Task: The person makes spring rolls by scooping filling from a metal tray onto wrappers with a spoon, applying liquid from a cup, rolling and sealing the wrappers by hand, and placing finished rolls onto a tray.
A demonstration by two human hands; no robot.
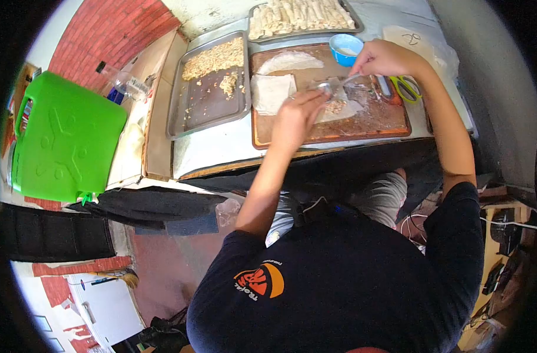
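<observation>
On the brown board (362,130) lies a thin wrapper sheet (346,113) with a small heap of filling (335,106). My left hand (301,115) has its fingers around a small shiny metal piece (324,88), perhaps a spoon, above the sheet. My right hand (381,59) pinches a thin pale thing at the sheet's upper right, too small to make out. Left of the sheet sit stacked square wrappers (273,94), with a round-edged wrapper (291,61) behind them. A blue bowl (346,49) with pale contents stands beside my right hand.
A tray (207,109) of loose filling (215,59) stands left of the board. Behind is a tray (358,23) of rolled pieces (298,19). Green scissors (405,89) lie at the board's right edge. A green jerrycan (68,138) stands far left.
</observation>
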